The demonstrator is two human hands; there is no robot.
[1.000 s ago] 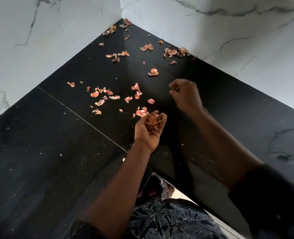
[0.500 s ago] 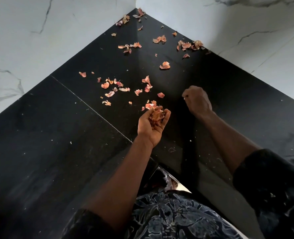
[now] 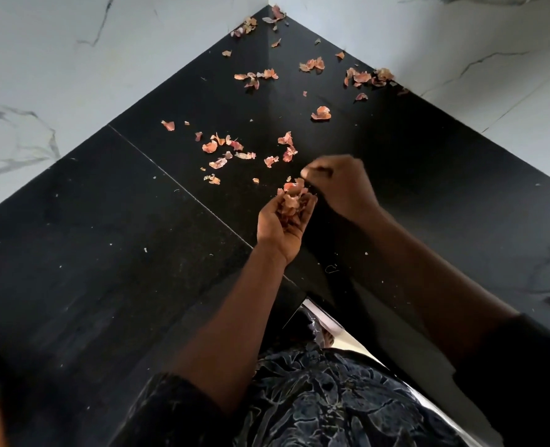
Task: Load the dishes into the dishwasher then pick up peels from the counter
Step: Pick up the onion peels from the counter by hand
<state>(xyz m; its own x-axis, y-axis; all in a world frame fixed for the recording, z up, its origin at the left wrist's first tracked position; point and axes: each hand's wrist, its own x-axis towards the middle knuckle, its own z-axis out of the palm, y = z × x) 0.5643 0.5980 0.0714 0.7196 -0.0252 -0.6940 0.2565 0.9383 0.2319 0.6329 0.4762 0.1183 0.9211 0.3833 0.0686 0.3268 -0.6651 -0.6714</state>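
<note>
Right hand (image 3: pixel 341 185) had crossed to my cupped left hand (image 3: pixel 277 227), which held gathered peels (image 3: pixel 294 201) as a bowl; I could not tell what its curled fingers pinched; loose peels (image 3: pixel 228 150) lay on the counter (image 3: pixel 106 253).

I see a black counter (image 3: pixel 106 253) under both hands, speckled with fine white flecks and crossed by one thin pale seam to the left of the left hand (image 3: pixel 277 227). The peels (image 3: pixel 291 201) heaped in that hand's palm are salmon-orange with pinker and paler streaks; the loose ones beyond the fingers match them. Farther beyond, the walls (image 3: pixel 57 59) are white marble with grey veins. Nearer me than the hands, I make out a dark garment (image 3: pixel 331 408) patterned with pale blue-grey leaf outlines. The sleeve (image 3: pixel 525 366) behind the right hand (image 3: pixel 344 185) is plain black.
</note>
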